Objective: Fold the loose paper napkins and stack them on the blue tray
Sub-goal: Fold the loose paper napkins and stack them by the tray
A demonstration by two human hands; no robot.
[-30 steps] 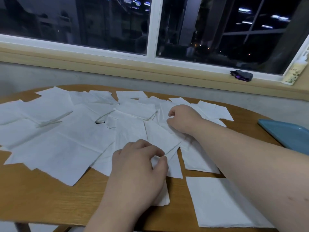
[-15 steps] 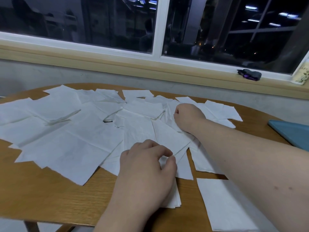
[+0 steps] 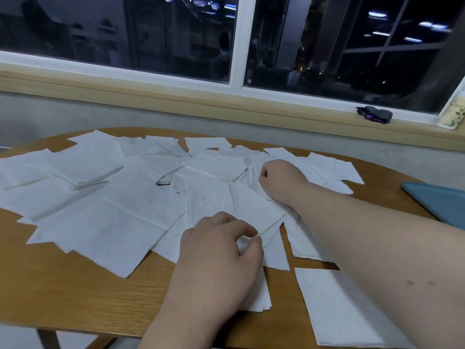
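Observation:
Several loose white paper napkins [image 3: 108, 217] lie spread and overlapping across the wooden table [image 3: 75, 293]. My left hand [image 3: 219, 253] pinches the near corner of one napkin [image 3: 251, 207] between thumb and fingers. My right hand [image 3: 279, 180] is curled into a fist farther back, gripping the far end of that same napkin, where the paper bunches. A small stack of folded napkins [image 3: 264, 295] lies partly under my left hand. The blue tray [image 3: 437, 200] shows at the right edge, mostly cut off.
One folded napkin [image 3: 334, 306] lies at the table's near right, under my right forearm. A thicker pile of napkins [image 3: 83, 172] sits at the far left. On the window sill behind are a dark small object [image 3: 375, 114] and a pale container [image 3: 453, 114].
The view shifted slightly. My right hand's fingers have curled tighter into a fist on the napkin. My left hand keeps its pinch in the same place.

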